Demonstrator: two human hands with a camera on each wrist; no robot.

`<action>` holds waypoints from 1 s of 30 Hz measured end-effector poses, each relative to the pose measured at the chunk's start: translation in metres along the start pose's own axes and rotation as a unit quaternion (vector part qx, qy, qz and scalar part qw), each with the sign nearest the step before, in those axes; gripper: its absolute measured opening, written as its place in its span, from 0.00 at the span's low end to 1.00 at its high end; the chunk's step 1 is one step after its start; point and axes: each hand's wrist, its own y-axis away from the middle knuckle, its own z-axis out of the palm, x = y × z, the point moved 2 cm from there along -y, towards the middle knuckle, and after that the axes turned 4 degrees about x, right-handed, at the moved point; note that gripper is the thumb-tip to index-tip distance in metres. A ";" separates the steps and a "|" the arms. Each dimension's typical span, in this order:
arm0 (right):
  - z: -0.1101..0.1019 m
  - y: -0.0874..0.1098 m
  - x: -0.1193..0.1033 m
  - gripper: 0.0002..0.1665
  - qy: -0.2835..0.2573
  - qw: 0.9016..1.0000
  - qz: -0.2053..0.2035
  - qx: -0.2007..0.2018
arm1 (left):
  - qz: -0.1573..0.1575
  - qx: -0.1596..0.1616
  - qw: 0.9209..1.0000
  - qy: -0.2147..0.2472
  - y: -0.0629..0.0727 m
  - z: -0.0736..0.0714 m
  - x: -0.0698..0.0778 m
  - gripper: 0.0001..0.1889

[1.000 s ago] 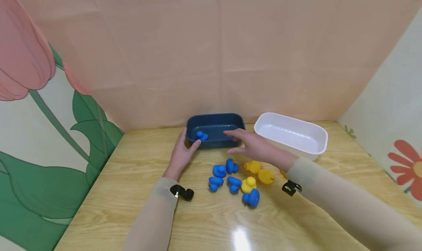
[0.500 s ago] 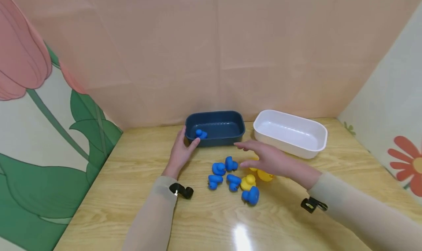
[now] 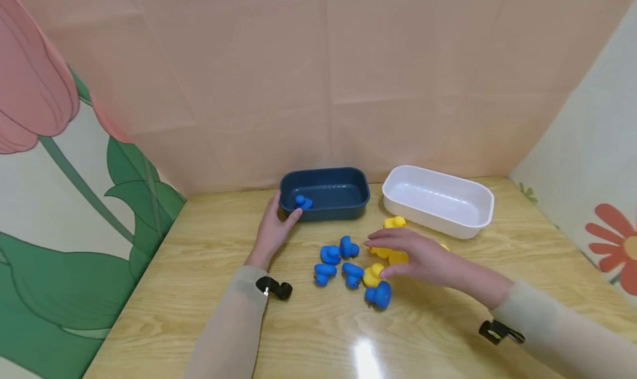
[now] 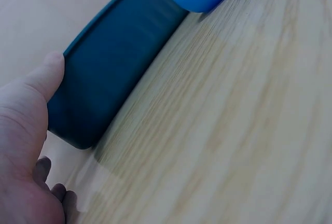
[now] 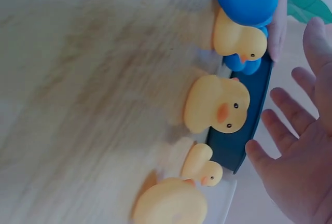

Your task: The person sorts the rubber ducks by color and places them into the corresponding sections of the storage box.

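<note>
My left hand [image 3: 271, 232] rests at the left end of a dark blue tub [image 3: 330, 215], thumb on the front rim and fingers along the side. In the left wrist view, the thumb [image 4: 44, 79] touches the tub's corner. One blue rubber duck [image 3: 303, 202] sits inside. My right hand [image 3: 423, 257] hovers over the yellow rubber ducks with fingers spread and nothing in its grasp, partly hiding them. Its thumb overlaps one yellow duck [image 3: 372, 276]. The right wrist view shows several yellow ducks, one facing the camera [image 5: 218, 105].
Several blue ducks, among them a front one [image 3: 379, 295] and a left one [image 3: 324, 274], lie on the wooden table [image 3: 209, 312] left of the yellow group. A white tub [image 3: 428, 215] stands at the back right. A pink cloth wall [image 3: 318, 91] rises behind both tubs.
My right hand has moved from over the dark blue tub, right and toward me, to above the yellow ducks, staying empty. My left hand stays at the tub.
</note>
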 end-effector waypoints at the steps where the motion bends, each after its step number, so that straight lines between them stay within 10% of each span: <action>1: 0.001 0.002 0.001 0.37 0.003 1.000 -0.011 0.002 | 0.000 0.000 1.000 -0.001 0.000 0.001 -0.001 0.51; 13: 0.006 0.024 0.003 0.42 0.008 0.995 -0.101 0.006 | 0.008 -0.002 1.000 0.010 -0.002 0.005 -0.002 0.51; 30: 0.022 0.023 -0.004 0.21 -0.049 0.996 -0.063 -0.036 | -0.002 0.002 1.000 -0.001 -0.001 0.002 -0.001 0.50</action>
